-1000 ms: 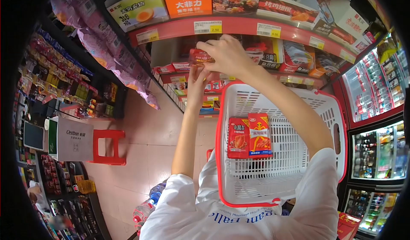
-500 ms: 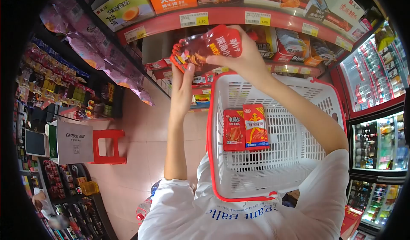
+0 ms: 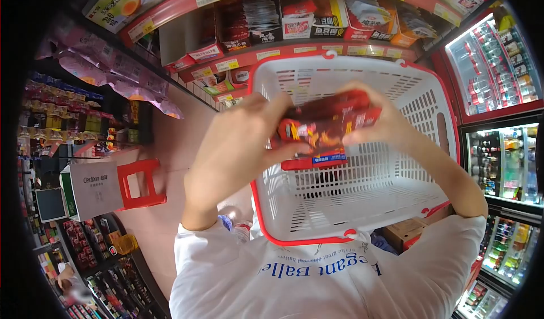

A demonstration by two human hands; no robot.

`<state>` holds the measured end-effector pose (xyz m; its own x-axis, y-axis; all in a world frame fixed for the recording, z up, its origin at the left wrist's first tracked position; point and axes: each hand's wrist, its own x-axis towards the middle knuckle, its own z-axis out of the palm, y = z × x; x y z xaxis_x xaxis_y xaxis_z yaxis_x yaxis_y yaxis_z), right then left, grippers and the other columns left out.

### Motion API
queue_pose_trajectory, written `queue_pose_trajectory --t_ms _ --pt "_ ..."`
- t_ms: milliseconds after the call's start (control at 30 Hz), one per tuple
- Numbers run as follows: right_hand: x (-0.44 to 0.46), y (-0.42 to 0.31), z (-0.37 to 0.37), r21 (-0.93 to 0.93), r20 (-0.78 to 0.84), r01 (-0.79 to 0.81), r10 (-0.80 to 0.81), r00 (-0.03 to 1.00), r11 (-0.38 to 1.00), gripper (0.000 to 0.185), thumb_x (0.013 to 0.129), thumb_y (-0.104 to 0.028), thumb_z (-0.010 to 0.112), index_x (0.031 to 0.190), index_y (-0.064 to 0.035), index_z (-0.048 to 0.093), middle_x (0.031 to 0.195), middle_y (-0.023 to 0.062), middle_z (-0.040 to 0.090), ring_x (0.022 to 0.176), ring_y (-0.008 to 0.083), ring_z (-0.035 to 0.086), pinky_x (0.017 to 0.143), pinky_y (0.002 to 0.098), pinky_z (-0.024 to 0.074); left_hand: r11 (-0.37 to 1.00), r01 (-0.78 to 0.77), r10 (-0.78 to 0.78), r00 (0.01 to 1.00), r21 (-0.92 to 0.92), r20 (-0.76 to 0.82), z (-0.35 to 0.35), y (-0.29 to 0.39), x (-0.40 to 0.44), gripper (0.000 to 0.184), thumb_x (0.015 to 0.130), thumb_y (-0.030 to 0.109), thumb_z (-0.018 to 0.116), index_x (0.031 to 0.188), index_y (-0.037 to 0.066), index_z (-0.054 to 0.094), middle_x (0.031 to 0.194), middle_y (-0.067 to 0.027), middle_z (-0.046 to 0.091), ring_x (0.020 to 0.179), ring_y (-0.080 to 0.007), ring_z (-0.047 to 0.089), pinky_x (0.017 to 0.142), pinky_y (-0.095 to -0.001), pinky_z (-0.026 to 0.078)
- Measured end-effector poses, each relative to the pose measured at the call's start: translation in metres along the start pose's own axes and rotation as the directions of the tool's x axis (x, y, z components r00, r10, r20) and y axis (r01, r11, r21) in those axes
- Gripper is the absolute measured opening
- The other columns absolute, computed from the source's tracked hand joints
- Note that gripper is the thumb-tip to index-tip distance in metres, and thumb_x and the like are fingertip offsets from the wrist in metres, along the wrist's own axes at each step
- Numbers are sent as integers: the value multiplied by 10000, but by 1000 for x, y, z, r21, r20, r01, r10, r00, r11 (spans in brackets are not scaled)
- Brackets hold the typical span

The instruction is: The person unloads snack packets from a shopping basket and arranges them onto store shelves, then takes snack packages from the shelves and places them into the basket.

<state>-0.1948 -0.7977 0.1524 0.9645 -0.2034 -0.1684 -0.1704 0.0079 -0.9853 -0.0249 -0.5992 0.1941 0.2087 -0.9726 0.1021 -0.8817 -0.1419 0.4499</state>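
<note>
Between both hands, a red snack packet [image 3: 326,127] is held over the white basket [image 3: 362,205] with the red rim. My left hand [image 3: 243,134] grips the packet's left end, its thumb along the lower edge. On the right end, my right hand [image 3: 385,120] has its fingers behind and its thumb in front. Motion blurs both hands slightly. Under the held packet, the lower edge of a red and blue packet [image 3: 328,159] shows in the basket; the rest of the basket's packets are hidden.
Ahead is a red-edged shelf [image 3: 260,52] with boxed snacks and price tags. Lit drink coolers [image 3: 498,160] line the right. At left are a red stool [image 3: 141,184], a white carton [image 3: 93,189] and hanging pink bags [image 3: 107,69]. Part of a person [image 3: 68,279] shows at lower left.
Both hands have come back from the shelf with the red packet, down over the basket. The packets in the basket are now mostly covered. The view has shifted, with the shelf higher up.
</note>
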Motion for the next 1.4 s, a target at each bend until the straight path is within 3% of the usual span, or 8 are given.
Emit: queue_pose_trajectory --t_ms 133,367,600,767,1000,1300,1367,1400 --pt "-28 51 15 177 96 -290 277 956 940 633 690 -97 811 1244 -81 503 1147 51 606 1081 138 569 953 320 450 937 -224 149 950 268 273 34 14 -4 517 727 439 725 913 -33 625 836 -114 595 890 -268 574 783 -369 457" --pt "-47 101 35 199 249 -543 493 833 816 642 686 -2 772 1254 -58 477 1161 62 578 1107 163 540 939 319 450 871 -428 148 698 242 701 87 14 -13 505 801 509 627 798 4 661 888 -96 594 909 -209 557 777 -319 424" --pt "-41 138 42 147 322 -634 569 756 759 650 715 -73 768 1296 -36 479 1194 77 589 1087 160 570 922 329 465 908 -357 185 811 219 555 93 9 -15 494 858 458 606 1013 -10 632 960 -134 629 972 -258 587 851 -372 431" --pt "-34 161 49 252 329 -812 743 583 526 572 787 -158 730 1297 -56 493 1219 57 584 1095 179 578 908 374 492 934 -357 312 834 14 455 96 4 -17 414 879 368 601 1026 -14 543 903 -142 590 911 -289 591 781 -379 463" --pt "-32 172 57 371 265 -738 697 666 564 510 794 -141 729 1259 -98 524 1222 49 583 1100 191 580 920 383 496 937 -347 285 814 30 507 90 0 -13 388 892 356 589 1032 -3 546 921 -148 601 903 -295 604 784 -372 467" --pt "-36 156 47 -116 53 -831 838 542 545 520 813 -364 694 1215 -70 548 1050 66 628 955 192 615 792 367 506 945 -328 278 823 14 495 88 2 -11 374 893 334 592 1032 -10 549 928 -153 602 899 -297 603 786 -375 469" --pt "-35 164 41 -692 39 -480 692 721 539 492 850 -414 648 1129 -14 584 862 137 660 814 264 658 702 405 526 949 -316 275 828 2 488 89 1 -10 394 893 340 590 1049 -19 550 934 -158 603 908 -301 603 801 -382 468" --pt "-33 156 40 -693 36 -480 691 722 538 492 850 -414 648 1129 -14 584 862 137 660 814 264 658 702 405 526 948 -318 277 829 3 487 89 1 -10 394 893 340 590 1049 -19 550 934 -158 603 908 -301 603 801 -382 468"
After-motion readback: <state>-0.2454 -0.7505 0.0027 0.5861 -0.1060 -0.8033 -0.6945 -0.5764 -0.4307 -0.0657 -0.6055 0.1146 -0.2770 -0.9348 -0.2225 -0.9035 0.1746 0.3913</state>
